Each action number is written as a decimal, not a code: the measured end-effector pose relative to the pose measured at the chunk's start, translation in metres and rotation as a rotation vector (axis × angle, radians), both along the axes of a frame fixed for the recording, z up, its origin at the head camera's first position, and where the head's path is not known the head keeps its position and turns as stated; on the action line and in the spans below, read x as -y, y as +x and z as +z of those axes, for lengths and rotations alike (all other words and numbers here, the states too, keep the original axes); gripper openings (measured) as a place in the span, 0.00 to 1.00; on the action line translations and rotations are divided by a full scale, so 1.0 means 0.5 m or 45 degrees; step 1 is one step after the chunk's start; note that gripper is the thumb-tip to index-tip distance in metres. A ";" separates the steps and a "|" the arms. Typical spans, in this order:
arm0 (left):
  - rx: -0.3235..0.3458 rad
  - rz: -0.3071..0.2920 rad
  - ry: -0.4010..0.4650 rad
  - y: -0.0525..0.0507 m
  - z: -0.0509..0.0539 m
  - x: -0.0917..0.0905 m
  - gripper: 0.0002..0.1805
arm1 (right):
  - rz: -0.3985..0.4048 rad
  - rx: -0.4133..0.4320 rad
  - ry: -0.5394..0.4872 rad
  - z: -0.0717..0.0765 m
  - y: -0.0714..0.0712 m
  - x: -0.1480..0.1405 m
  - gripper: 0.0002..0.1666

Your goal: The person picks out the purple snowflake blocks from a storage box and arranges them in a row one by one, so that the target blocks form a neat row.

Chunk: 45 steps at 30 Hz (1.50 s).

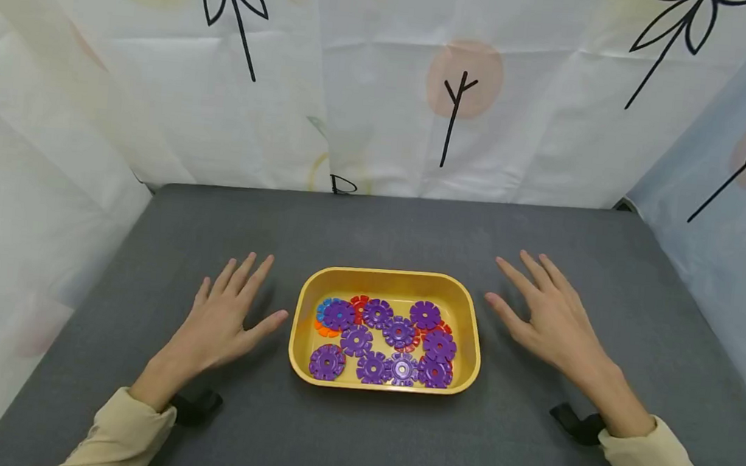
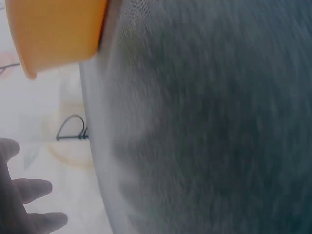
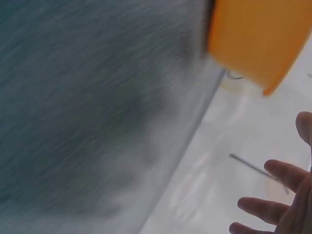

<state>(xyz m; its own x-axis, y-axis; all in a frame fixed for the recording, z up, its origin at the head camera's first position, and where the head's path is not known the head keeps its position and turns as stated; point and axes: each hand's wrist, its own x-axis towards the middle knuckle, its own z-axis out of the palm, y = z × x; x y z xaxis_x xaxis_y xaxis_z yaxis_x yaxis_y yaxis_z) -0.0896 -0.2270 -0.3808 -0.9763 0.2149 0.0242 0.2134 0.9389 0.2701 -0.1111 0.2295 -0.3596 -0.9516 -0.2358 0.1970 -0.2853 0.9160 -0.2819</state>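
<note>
In the head view a yellow tray [image 1: 392,279] sits on the grey table, between the two hands. Inside it lie several notched plastic discs, mostly purple [image 1: 398,331], with red [image 1: 359,303], blue [image 1: 323,307] and orange [image 1: 327,330] ones partly covered. To the tray's left is my left hand [image 1: 222,316], fingers spread and holding nothing. My right hand [image 1: 552,315], on the other side, is also spread and apart from the tray. Each wrist view shows some fingers and the tray's outer wall, [image 2: 58,34] in the left view; the discs are hidden there.
The grey table [image 1: 361,446] spreads around the tray. Behind it and along both sides hang pale curtains [image 1: 383,115] with leaf and twig prints. A black strap [image 1: 198,406] is on the left wrist, and another black strap [image 1: 579,425] on the right.
</note>
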 end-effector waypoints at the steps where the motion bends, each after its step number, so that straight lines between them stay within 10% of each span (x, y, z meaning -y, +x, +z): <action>1: 0.008 -0.003 0.017 0.001 0.000 -0.005 0.50 | 0.011 0.008 -0.023 0.005 0.001 0.008 0.39; 14: 0.087 -0.101 0.207 0.022 -0.012 -0.075 0.59 | 0.263 0.085 -0.423 0.026 0.017 0.120 0.38; 29: 0.194 -0.190 0.331 0.031 -0.024 -0.109 0.74 | 0.418 0.406 -0.770 -0.025 0.008 0.205 0.39; 45: 0.313 -0.164 0.433 0.031 -0.025 -0.109 0.74 | 0.363 0.433 -0.398 -0.054 -0.001 0.233 0.36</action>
<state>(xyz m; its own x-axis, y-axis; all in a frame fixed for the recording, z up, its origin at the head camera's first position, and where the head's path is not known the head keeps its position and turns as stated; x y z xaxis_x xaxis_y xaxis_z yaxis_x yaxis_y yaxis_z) -0.0742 -0.1723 -0.3931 -0.9275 0.3555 -0.1154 0.2136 0.7576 0.6167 -0.1118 0.1132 -0.3864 -0.8808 -0.4735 -0.0084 -0.3557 0.6732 -0.6483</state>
